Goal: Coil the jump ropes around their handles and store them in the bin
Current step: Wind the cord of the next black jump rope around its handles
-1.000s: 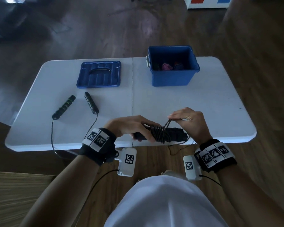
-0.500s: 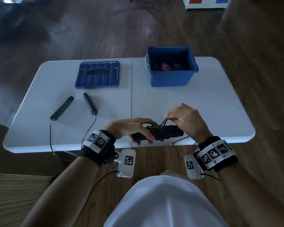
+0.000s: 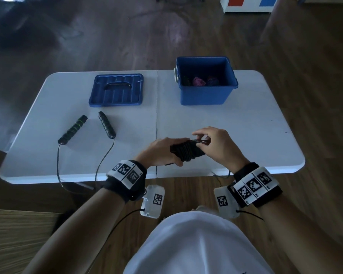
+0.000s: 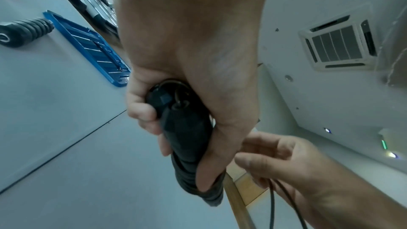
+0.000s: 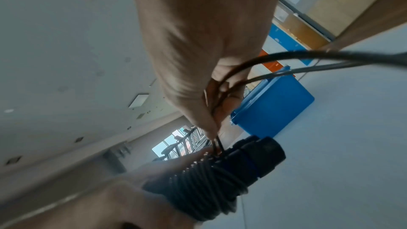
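Observation:
My left hand (image 3: 162, 151) grips two black jump rope handles (image 3: 184, 152) held together near the table's front edge, with black cord wound round their middle (image 5: 204, 185). My right hand (image 3: 216, 143) pinches the doubled loose cord (image 5: 218, 104) just above the coil. The left wrist view shows the handle ends (image 4: 176, 104) inside my left fist. A second jump rope lies at the left: two black handles (image 3: 73, 129) (image 3: 107, 124) with the cord hanging over the table's front edge. The open blue bin (image 3: 205, 95) stands at the back right with coiled ropes inside.
The blue bin lid (image 3: 116, 89) lies flat at the back left of the white folding table (image 3: 246, 135). Wooden floor surrounds the table. A white, red and blue box (image 3: 249, 4) stands far behind.
My right hand has carried the cord up and over the handles towards the far side, adding to the coil. Both hands have shifted slightly forward over the table.

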